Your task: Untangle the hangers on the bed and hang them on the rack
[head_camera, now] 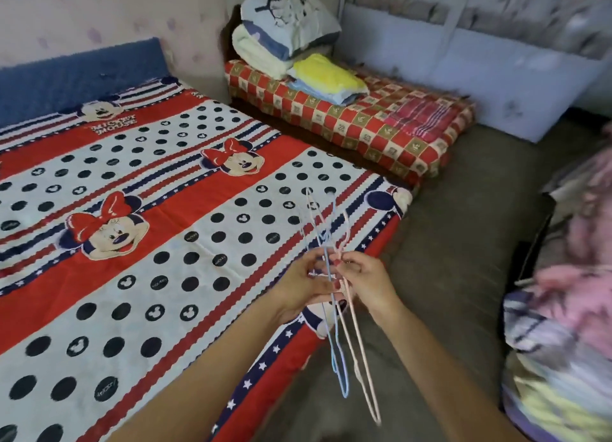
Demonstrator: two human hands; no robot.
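Note:
Thin wire hangers, light blue and pale pink, are bunched together and held upright over the bed's right edge. My left hand grips the bundle near its middle. My right hand pinches the same wires right beside it, fingertips touching the left hand's. The upper loops reach up over the spotted bedsheet; the lower ends hang toward the floor. How the wires cross inside my fingers is hidden. No rack shows clearly.
A second low mattress with a red checked cover lies beyond, carrying folded blankets and a yellow cloth. Dark floor runs to the right. Pink and patterned fabric crowds the right edge.

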